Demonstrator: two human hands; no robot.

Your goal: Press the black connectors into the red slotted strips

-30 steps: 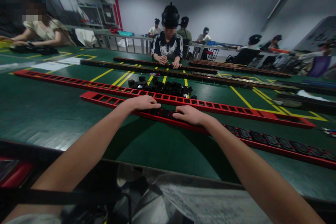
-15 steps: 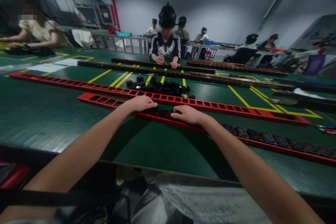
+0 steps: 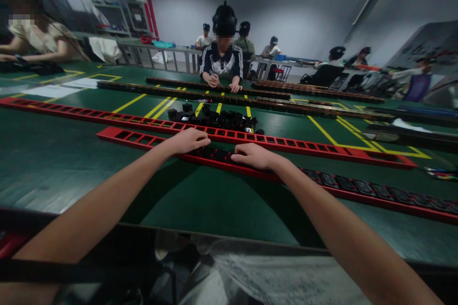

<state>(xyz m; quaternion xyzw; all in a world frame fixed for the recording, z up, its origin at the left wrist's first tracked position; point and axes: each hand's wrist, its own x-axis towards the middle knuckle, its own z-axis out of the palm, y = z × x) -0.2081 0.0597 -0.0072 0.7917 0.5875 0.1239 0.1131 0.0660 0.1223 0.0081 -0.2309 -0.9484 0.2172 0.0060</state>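
Left hand (image 3: 188,140): flat, fingers together, resting on the red rail (image 3: 143,139).
Right hand (image 3: 252,156): flat on the same rail.
Black sockets (image 3: 214,154): between both hands.

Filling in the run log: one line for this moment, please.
left hand: flat on red strip | right hand: pressing black inserts | spare inserts pile behind

Green table (image 3: 64,162) with yellow lines, long red strips (image 3: 358,155) laid across, black parts pile (image 3: 218,118), dark strips (image 3: 214,96) beyond
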